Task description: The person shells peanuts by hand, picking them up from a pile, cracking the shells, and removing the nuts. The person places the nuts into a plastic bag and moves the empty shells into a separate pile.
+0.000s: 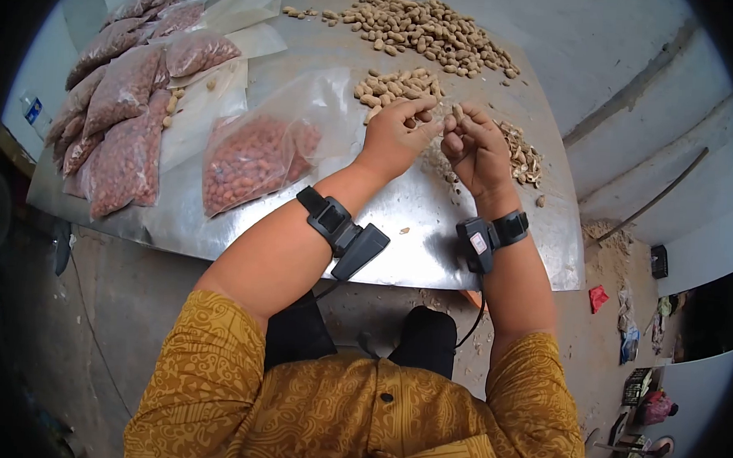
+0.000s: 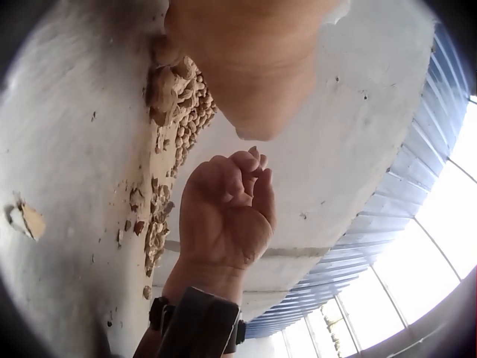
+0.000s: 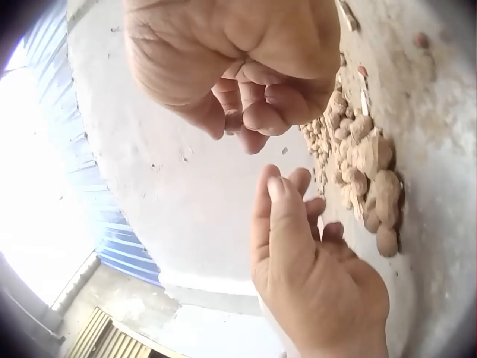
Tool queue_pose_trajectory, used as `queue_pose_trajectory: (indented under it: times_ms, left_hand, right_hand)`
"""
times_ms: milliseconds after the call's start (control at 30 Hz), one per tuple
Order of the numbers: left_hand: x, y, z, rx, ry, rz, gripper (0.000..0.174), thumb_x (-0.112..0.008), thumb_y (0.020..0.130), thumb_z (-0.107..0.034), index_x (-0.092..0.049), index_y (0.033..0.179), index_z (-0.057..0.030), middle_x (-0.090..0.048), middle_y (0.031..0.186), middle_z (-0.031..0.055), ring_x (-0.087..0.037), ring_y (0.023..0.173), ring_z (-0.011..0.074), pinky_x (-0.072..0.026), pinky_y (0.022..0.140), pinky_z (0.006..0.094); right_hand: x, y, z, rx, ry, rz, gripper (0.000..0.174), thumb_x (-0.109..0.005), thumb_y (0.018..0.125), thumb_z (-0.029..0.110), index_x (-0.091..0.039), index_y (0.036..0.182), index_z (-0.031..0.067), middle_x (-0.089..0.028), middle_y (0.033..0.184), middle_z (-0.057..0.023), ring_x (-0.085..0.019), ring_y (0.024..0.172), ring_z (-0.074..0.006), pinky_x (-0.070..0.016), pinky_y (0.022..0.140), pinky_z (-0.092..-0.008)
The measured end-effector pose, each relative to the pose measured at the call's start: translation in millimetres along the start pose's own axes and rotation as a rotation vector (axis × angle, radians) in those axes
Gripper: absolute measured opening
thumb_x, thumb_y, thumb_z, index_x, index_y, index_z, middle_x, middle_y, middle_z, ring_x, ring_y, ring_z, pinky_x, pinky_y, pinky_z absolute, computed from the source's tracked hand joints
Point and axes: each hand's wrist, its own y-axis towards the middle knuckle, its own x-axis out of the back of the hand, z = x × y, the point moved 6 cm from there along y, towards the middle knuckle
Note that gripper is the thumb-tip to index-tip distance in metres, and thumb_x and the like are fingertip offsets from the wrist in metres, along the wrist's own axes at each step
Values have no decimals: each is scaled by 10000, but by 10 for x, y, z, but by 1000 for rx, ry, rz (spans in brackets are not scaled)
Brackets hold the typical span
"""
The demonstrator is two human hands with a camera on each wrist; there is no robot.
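My right hand (image 1: 480,156) pinches a peanut (image 1: 458,112) between thumb and fingers; the right wrist view shows this small piece (image 3: 234,121) at the fingertips of the right hand (image 3: 238,56). Facing it closely, my left hand (image 1: 394,139) has bent fingers, its thumb near the index fingertip; whether something lies within them is unclear. A gap separates the left hand (image 3: 320,276) from the right. Behind the hands lies a small pile of unshelled peanuts (image 1: 399,85), and beside the right hand are broken shells (image 1: 521,157).
A larger peanut heap (image 1: 427,29) lies at the metal table's (image 1: 299,246) far side. An open clear bag (image 1: 250,161) of reddish kernels stands left of my left forearm. Several filled bags (image 1: 124,100) are stacked at far left, beside empty plastic bags (image 1: 241,7).
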Motion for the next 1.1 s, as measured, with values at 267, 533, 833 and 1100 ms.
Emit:
queue_pose_trajectory:
  times_ms: [267,533,833,1100]
  left_hand:
    - [-51,-40,-34,22,-175,31,224,-613,825,-126,-627,1019,-14,-584,912,34,-534,747,78,-440,628,200]
    - [-48,-51,36,146,-162,28,212,-594,841,-136,-619,1019,-24,-616,863,28,-575,710,74,-452,581,183]
    - [-57,-53,54,151,-211,43,211,-610,814,-91,-618,1003,3,-622,862,43,-568,728,78,-455,610,197]
    - [-62,-72,26,184,-253,76,165,-609,809,-67,-612,954,11,-604,823,28,-527,667,50,-428,563,181]
  right_hand:
    - [-48,-59,-135,-8,-37,41,174,-546,867,81,-557,1023,5,-579,781,-24,-520,595,-66,-431,526,-174]
    - [5,-98,-139,82,-473,-108,162,-539,872,93,-581,1006,11,-573,749,-3,-479,581,-48,-393,509,-168]
    - [-77,-155,-13,321,-1101,-168,190,-512,869,127,-599,985,5,-621,785,-117,-589,687,-210,-457,628,-297]
    - [-186,-213,51,447,-1319,-159,186,-516,844,119,-601,965,5,-616,842,-190,-601,776,-335,-471,690,-362]
